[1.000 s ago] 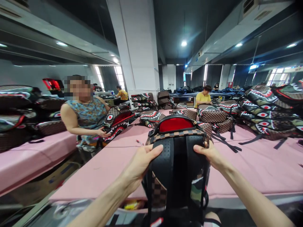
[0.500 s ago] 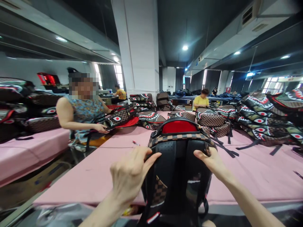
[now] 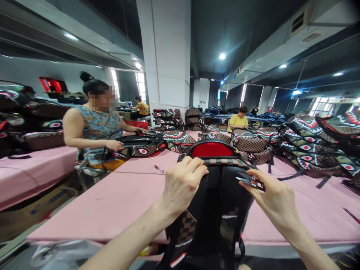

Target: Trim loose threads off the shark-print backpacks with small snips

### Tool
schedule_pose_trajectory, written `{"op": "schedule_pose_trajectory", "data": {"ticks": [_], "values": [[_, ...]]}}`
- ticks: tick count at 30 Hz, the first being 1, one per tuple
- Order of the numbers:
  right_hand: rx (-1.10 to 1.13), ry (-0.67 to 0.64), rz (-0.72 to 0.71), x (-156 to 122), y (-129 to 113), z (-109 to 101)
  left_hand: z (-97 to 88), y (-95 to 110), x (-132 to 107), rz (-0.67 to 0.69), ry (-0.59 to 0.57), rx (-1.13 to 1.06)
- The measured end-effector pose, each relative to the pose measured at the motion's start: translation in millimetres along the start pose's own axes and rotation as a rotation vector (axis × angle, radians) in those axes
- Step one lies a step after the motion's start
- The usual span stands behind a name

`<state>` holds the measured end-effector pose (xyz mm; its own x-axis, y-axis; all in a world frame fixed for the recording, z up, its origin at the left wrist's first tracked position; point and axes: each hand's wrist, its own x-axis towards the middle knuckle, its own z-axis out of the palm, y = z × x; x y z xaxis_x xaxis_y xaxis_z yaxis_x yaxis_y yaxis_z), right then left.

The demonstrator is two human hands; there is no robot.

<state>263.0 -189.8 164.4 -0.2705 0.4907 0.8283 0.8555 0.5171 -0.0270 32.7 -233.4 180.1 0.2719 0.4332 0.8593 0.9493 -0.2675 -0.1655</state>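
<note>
A backpack (image 3: pixel 213 210) with a black back panel, brown checkered trim and a red lining stands upright at the near edge of the pink table (image 3: pixel 112 202). My left hand (image 3: pixel 182 182) curls over the backpack's top left edge, fingers closed on it. My right hand (image 3: pixel 271 195) hovers just right of the top and pinches a small dark metal tool (image 3: pixel 249 181) that looks like thread snips, its tips pointing left toward the backpack.
A person in a blue patterned sleeveless top (image 3: pixel 97 131) handles another backpack (image 3: pixel 140 144) at the left. Shark-mouth backpacks are piled at the right (image 3: pixel 312 150) and middle back (image 3: pixel 180 138). A person in yellow (image 3: pixel 238 120) sits beyond. A pen (image 3: pixel 159 168) and scissors (image 3: pixel 350 214) lie on the table.
My left hand rose from the back panel and closed over the backpack's top. My right hand came off the backpack and now shows the small tool. The person at left laid their bag flat.
</note>
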Motion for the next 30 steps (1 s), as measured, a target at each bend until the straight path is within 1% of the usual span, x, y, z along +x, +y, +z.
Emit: {"op": "schedule_pose_trajectory", "data": {"ticks": [2,4,6,9,13,20,25,28,30], "values": [[0.048,0.04,-0.06,5,-13,1,-0.2,1,2,0.015,-0.044,0.082],[0.081,0.059,-0.112,12,-27,4,1.2,2,5,-0.008,-0.077,0.131],[0.117,0.073,-0.178,17,-39,10,3.2,2,6,-0.049,-0.11,0.111],[0.171,0.077,-0.243,22,-49,18,5.5,1,7,-0.109,-0.12,0.035],[0.189,0.09,-0.242,22,-53,22,6.3,1,6,-0.136,-0.117,-0.013],[0.119,0.111,-0.257,22,-58,21,5.8,3,8,-0.146,-0.115,-0.022],[0.113,0.087,-0.235,23,-61,19,6.1,3,5,-0.152,-0.125,-0.029],[0.14,0.058,-0.216,24,-60,18,3.8,1,5,-0.205,-0.134,-0.134],[0.178,0.038,-0.203,26,-57,18,-2.3,-5,8,-0.294,-0.141,-0.296]]}}
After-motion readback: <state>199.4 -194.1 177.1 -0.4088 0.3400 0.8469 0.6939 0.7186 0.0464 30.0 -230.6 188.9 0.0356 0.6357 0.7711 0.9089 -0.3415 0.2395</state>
